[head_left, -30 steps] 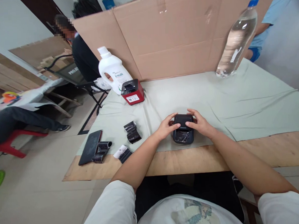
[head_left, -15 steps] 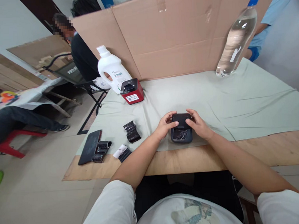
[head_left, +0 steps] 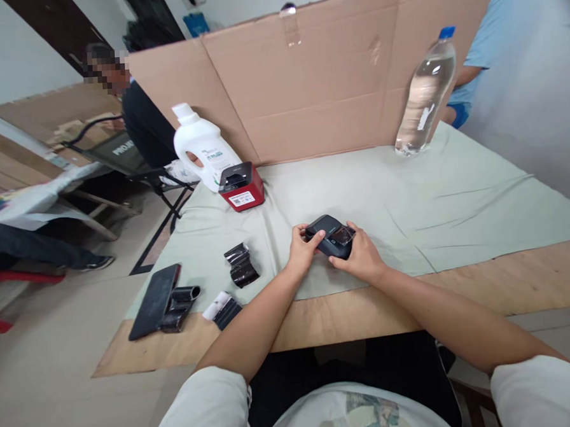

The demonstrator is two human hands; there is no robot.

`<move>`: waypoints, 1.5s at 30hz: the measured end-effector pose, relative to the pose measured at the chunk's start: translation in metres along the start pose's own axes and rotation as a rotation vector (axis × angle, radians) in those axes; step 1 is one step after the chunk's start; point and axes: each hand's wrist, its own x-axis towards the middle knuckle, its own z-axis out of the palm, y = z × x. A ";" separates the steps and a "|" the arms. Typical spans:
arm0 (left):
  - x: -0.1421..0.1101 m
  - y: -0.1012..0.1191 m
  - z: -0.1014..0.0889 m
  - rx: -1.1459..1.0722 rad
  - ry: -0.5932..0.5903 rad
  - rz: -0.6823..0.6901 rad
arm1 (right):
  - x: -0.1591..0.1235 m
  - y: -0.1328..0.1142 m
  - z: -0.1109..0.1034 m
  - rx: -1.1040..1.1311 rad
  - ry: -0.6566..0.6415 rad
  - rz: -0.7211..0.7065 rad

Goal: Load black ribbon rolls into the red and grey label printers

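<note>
A small black box-shaped device (head_left: 331, 234) with a glossy window on its near side is lifted slightly off the pale green cloth (head_left: 408, 194) and tilted. My left hand (head_left: 300, 249) grips its left end, thumb on top. My right hand (head_left: 359, 259) cups it from below and from the right, fingers curled round it. Both hands are closed on the device.
Left of my hands lie black film rolls (head_left: 241, 274), a white-and-black roll (head_left: 221, 305), a dark roll (head_left: 179, 301) and a black phone (head_left: 155, 300). Farther back stand a red-and-black device (head_left: 240, 186), a white jug (head_left: 202, 147), a water bottle (head_left: 424, 93) and a cardboard screen (head_left: 316, 84). People sit at left and far right.
The black device has been raised off the cloth and tilted to the left; my right hand has slid under it. The camera has shifted a little.
</note>
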 end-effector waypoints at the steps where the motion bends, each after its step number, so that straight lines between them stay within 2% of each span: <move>1: 0.000 -0.001 0.000 0.027 -0.005 0.009 | 0.007 0.005 -0.002 -0.015 0.024 -0.009; 3: 0.002 -0.002 -0.001 0.064 0.001 0.014 | 0.029 0.021 -0.014 -0.042 0.090 -0.024; 5: 0.004 -0.002 -0.002 0.109 0.008 0.002 | 0.059 0.046 -0.034 -0.065 0.189 0.002; 10: 0.008 -0.005 -0.002 0.227 -0.008 -0.021 | 0.129 0.115 -0.111 -0.138 0.462 0.305; 13: 0.008 -0.006 -0.001 0.259 -0.001 -0.001 | 0.147 0.145 -0.149 -0.229 0.551 0.466; 15: 0.008 -0.007 -0.001 0.276 -0.005 0.010 | 0.150 0.158 -0.165 -0.248 0.577 0.536; 18: 0.009 -0.007 -0.001 0.331 -0.020 0.012 | 0.150 0.173 -0.173 -0.247 0.568 0.572; 21: 0.010 -0.006 0.000 0.407 -0.031 0.024 | 0.145 0.178 -0.170 -0.236 0.536 0.576; 25: 0.000 -0.004 0.001 0.658 -0.058 0.212 | 0.129 0.169 -0.160 -0.336 0.485 0.558; 27: -0.008 0.001 0.002 0.851 -0.182 0.304 | 0.116 0.164 -0.156 -0.399 0.445 0.548; 30: -0.009 0.018 0.000 1.085 -0.460 0.293 | 0.093 0.161 -0.154 -0.528 0.352 0.504; 32: 0.009 0.040 -0.008 1.167 -0.510 0.260 | 0.079 0.161 -0.153 -0.592 0.299 0.474; 33: 0.024 0.053 -0.014 1.193 -0.437 0.268 | 0.073 0.161 -0.153 -0.615 0.280 0.465; 34: 0.042 0.068 -0.023 1.231 -0.302 0.328 | 0.068 0.160 -0.153 -0.634 0.270 0.462; 36: 0.083 0.099 -0.047 1.333 0.038 0.431 | 0.061 0.158 -0.153 -0.660 0.259 0.474; 38: 0.125 0.126 -0.074 1.365 0.350 0.448 | 0.059 0.154 -0.153 -0.674 0.257 0.502; 39: 0.143 0.136 -0.087 1.370 0.441 0.409 | 0.059 0.153 -0.153 -0.679 0.255 0.518; 41: 0.170 0.147 -0.110 1.348 0.545 0.218 | 0.061 0.151 -0.153 -0.686 0.248 0.538; 43: 0.186 0.148 -0.125 1.296 0.555 0.010 | 0.062 0.150 -0.153 -0.696 0.241 0.550; 45: 0.192 0.139 -0.130 1.245 0.521 -0.117 | 0.063 0.151 -0.153 -0.708 0.238 0.556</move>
